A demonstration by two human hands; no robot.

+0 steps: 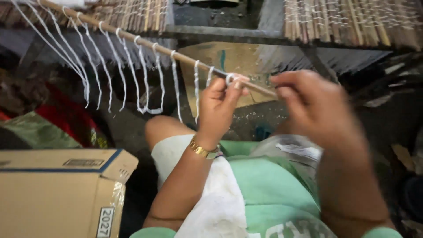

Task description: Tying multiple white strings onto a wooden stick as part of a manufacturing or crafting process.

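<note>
Up top, two bamboo mats (352, 20) lay across a dark frame, filling the far edge of the view. Down at lower left sat the cardboard box (57, 189), brown with a blue stripe along its flap, close beside the person's knee. Across the lap, a white cloth (211, 207) draped over the green shirt (269, 185).

And there was the long wooden stick (145, 42), running on a slant from upper left down to the middle, a row of white string loops (119, 66) knotted along it and dangling free. Its near end sat right between the two hands, above the lap.

The left hand (218, 110), gold watch (203, 150) on the wrist, had its grip pinched on the stick with a white loop caught at the fingertips. The right hand (313, 105) met the stick's end, fingers bunched together around it, though blur hid just how that grip closed.
</note>
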